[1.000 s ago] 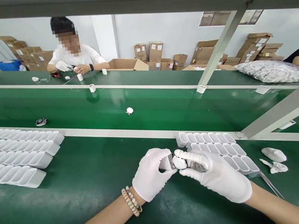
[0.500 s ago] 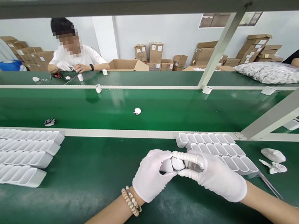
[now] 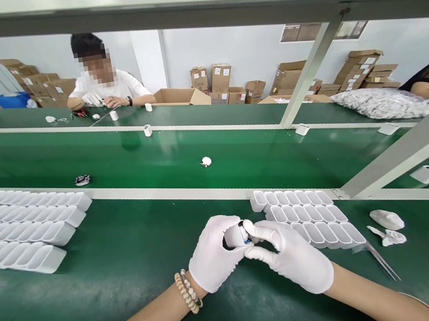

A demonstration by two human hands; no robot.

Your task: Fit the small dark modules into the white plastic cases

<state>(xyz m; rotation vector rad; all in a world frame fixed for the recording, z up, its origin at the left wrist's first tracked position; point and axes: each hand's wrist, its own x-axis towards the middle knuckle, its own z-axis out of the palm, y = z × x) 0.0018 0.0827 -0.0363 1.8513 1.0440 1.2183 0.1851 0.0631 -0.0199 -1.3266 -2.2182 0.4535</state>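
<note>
In front of me, my left hand (image 3: 212, 256), in a white glove, is closed around a small white plastic housing (image 3: 233, 237). My right hand (image 3: 297, 257), gloved too, pinches a small white part with dark and blue bits (image 3: 246, 234) between thumb and fingers. That part sits at the right-hand end of the housing, where the fingertips of both hands nearly meet. How deep it goes in is hidden by my fingers. Rows of white open-topped housings (image 3: 319, 232) stand just beyond my right hand.
More rows of white housings (image 3: 22, 261) stand at the left. Tweezers (image 3: 382, 261) and crumpled white pieces (image 3: 387, 220) lie at the right. On the green belt (image 3: 139, 175) ride small parts (image 3: 206, 161). A slanted metal post (image 3: 408, 151) rises at the right. A co-worker (image 3: 105, 85) sits across.
My right hand has moved left, closer to my left hand, bringing the small part against the housing's end. The parts on the belt have shifted right.
</note>
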